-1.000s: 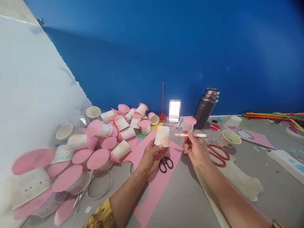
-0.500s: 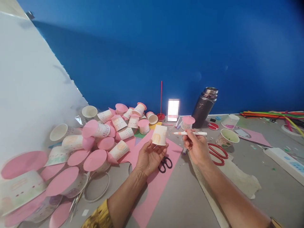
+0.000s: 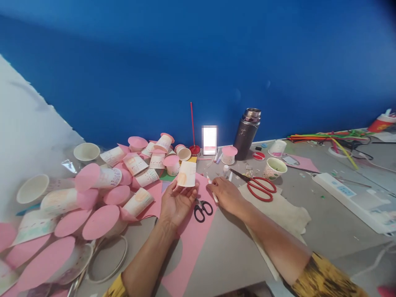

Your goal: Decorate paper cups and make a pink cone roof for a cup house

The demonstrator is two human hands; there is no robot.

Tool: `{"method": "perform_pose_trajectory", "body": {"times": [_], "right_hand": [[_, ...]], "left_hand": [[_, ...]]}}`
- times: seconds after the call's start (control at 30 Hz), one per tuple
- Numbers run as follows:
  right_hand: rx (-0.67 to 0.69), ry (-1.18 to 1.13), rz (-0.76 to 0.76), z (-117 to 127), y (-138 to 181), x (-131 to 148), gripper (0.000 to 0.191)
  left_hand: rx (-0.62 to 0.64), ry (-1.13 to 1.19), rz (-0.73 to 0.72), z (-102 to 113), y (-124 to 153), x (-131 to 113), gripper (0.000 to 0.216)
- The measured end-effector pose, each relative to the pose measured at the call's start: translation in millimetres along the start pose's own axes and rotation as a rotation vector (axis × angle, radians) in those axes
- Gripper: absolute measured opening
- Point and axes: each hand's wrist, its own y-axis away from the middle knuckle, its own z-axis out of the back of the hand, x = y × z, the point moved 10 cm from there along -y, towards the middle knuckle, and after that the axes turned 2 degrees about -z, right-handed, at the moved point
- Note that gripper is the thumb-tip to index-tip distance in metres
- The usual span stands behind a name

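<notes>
While the left hand (image 3: 179,202) grasps a small white paper cup (image 3: 186,175) with an orange patch drawn on it, held upside down and slightly tilted near the middle of the frame, the right hand (image 3: 227,194) rests just right of centre. Its fingers touch a slim white marker (image 3: 213,193), though I cannot tell whether they grip it. Below the cup, black-handled scissors (image 3: 202,211) lie on a cut pink paper sheet (image 3: 188,255). Right of centre, red-handled scissors (image 3: 262,189) lie partly over a beige cloth (image 3: 289,212). A dark metal bottle without a cap (image 3: 246,138) stands beyond, on the grey counter (image 3: 230,251). White paper cups with pink paper roofs (image 3: 97,220) heap across the left of the frame; a white power strip (image 3: 349,204) lies at right.
</notes>
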Motion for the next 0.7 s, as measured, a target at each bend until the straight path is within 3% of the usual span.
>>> {"method": "perform_pose_trajectory", "body": {"times": [0.07, 0.13, 0.27, 0.37, 0.47, 0.7], "right_hand": [[-0.025, 0.003, -0.017, 4.6, -0.3, -0.4, 0.042], [-0.111, -0.141, -0.075, 16.2, -0.4, -6.0, 0.05], [-0.282, -0.955, -0.174, 31.9, 0.8, -28.2, 0.053], [-0.346, -1.327, -0.215, 35.5, 0.3, -42.2, 0.053], [-0.386, -1.421, -0.249, 38.5, 0.3, -51.7, 0.056], [-0.365, -1.38, -0.204, 43.4, -0.6, -50.3, 0.059]], "left_hand": [[0.033, -0.018, 0.012, -3.6, 0.5, 1.7, 0.027], [0.07, -0.042, 0.049, -7.8, 2.6, 7.2, 0.03], [0.154, -0.121, 0.178, -14.1, 9.4, 27.2, 0.032], [0.212, -0.182, 0.243, -15.7, 13.4, 40.8, 0.033], [0.234, -0.231, 0.269, -15.0, 15.7, 49.3, 0.035], [0.223, -0.266, 0.26, -14.7, 19.2, 52.5, 0.039]]}}
